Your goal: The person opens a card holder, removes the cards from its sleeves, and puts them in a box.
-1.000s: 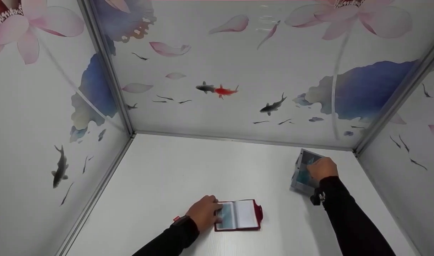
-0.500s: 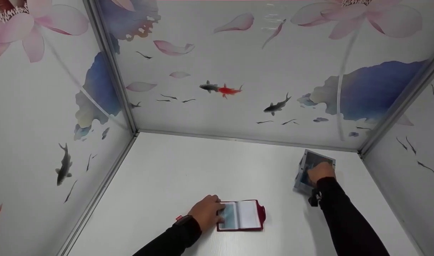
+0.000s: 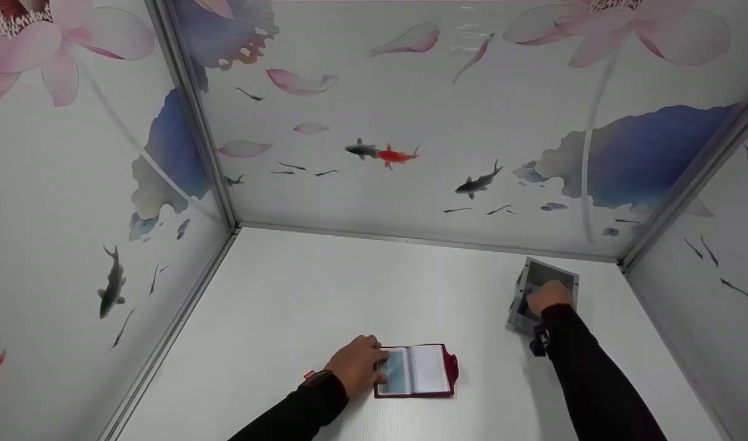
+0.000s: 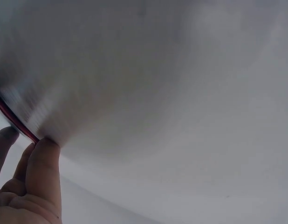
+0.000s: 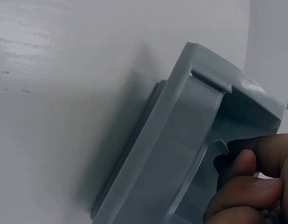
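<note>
A small red card holder [image 3: 426,395] lies open on the table. Its left page [image 3: 396,372] shows blue-green and its right page [image 3: 429,369] white. My left hand [image 3: 354,366] rests on the holder's left side; in the left wrist view the fairly straight fingers [image 4: 44,172] touch its red edge [image 4: 16,120]. Farther off at the right, my right hand [image 3: 551,297] reaches into a grey open box [image 3: 521,320]. The right wrist view shows its curled fingers [image 5: 246,191] at the rounded edge of a thin see-through card [image 5: 207,151], seemingly pinching it. The hand hides much of the inside.
White panels [image 3: 362,202] printed with fish and flowers enclose the white table [image 3: 325,288] at the back and both sides. Grey metal strips [image 3: 230,229] run along their joints. The box stands near the back right corner.
My right hand has gone lower into the box, and the blue-green piece seen there is now mostly hidden. The left hand and card holder stay put; the head view has shifted slightly.
</note>
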The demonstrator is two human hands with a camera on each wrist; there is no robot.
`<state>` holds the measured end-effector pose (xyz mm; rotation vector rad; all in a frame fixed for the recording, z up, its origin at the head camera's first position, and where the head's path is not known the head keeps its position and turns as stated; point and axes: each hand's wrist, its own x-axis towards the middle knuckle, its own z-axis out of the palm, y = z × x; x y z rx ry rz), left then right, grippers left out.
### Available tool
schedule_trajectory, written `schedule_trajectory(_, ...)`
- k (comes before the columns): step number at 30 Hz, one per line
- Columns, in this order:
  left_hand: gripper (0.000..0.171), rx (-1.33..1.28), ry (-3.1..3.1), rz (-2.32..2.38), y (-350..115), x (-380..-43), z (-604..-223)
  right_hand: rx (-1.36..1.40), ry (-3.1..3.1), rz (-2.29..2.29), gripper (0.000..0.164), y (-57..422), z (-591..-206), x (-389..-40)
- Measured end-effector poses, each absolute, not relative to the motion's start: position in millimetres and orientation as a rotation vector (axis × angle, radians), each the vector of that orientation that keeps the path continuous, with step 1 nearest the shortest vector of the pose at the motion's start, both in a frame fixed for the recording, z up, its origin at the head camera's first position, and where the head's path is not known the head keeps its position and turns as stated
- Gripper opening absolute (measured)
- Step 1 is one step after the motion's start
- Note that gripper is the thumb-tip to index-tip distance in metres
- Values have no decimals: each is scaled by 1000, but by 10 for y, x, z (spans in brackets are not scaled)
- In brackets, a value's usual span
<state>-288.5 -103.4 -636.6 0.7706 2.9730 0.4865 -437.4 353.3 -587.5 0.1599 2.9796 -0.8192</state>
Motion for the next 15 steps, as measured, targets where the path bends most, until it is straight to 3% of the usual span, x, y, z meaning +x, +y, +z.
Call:
schedule_trajectory(6, 48, 756, 2969, 495, -1028, -2870, -6350, 151, 3014, -744, 48, 3566, -5921, -4351)
schedule_trajectory(15, 47, 756, 2983, 508, -1020, -2879, -6385, 154, 3023, -692, 41, 3617, -5914, -4307)
